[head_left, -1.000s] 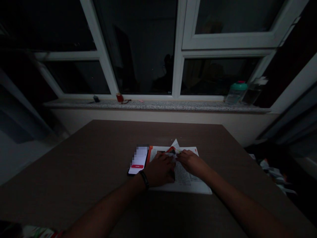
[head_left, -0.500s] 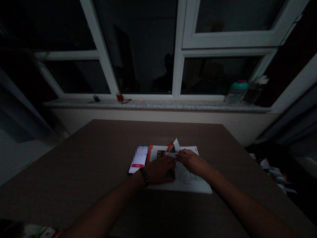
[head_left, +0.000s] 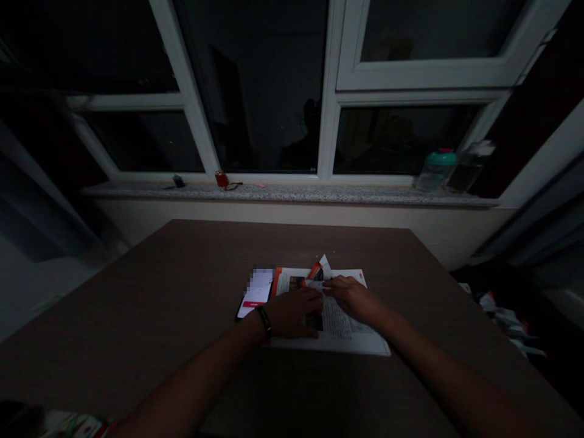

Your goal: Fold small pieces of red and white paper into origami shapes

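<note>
Midway between the left and right edges of the bench [head_left: 182, 280], toward its far edge, a printed page [head_left: 347, 337] lies flat. Phone [head_left: 257, 291], screen lit, just beside it on the left. Folded paper [head_left: 316, 271] sits on the page's far part, white tip poking beyond. Left hand [head_left: 294, 311] palm-down on the page, thumb spread wide from the fingers, closed round nothing; fingertips by the folded paper. Right hand [head_left: 353, 298] opposite, fingers bent, close together at the fold; cannot tell whether they pinch it.
</note>
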Tool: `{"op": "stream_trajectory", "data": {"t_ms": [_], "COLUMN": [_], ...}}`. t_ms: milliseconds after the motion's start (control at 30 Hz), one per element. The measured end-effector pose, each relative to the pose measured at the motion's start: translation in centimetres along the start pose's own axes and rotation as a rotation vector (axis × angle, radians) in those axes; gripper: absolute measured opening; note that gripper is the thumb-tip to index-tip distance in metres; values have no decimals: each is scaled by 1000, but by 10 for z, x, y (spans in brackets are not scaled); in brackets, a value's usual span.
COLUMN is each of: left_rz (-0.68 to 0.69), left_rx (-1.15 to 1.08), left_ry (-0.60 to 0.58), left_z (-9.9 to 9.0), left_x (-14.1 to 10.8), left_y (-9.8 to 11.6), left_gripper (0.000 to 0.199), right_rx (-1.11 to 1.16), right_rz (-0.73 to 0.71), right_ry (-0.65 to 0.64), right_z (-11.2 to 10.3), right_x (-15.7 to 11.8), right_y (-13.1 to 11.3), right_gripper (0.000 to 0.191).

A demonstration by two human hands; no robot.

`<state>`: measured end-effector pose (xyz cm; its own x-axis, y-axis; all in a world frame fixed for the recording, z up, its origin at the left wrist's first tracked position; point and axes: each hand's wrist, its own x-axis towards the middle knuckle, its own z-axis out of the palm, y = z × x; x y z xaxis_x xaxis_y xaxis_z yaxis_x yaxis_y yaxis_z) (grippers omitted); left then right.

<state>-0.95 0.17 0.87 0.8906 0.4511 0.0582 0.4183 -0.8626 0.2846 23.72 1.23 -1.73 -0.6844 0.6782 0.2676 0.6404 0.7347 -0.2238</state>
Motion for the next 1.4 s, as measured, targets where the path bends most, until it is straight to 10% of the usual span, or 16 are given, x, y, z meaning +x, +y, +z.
{"op": "stream_trajectory", "data": {"t_ms": [900,1400], "left_rz": [33,78], "left_rx": [-19,-43], "left_ry": [-4,-13], "left_z": [-7,-11], "left_x": [0,-1], "left_y": [-1,-6], "left_gripper": [44,42], "right_rx": [-8,76], "right_rz": [26,135], "right_ry": [-33,130], "right_z": [-6,15], "right_x": [-1,10], "right_y": [-7,-2], "right_gripper": [48,21]}}
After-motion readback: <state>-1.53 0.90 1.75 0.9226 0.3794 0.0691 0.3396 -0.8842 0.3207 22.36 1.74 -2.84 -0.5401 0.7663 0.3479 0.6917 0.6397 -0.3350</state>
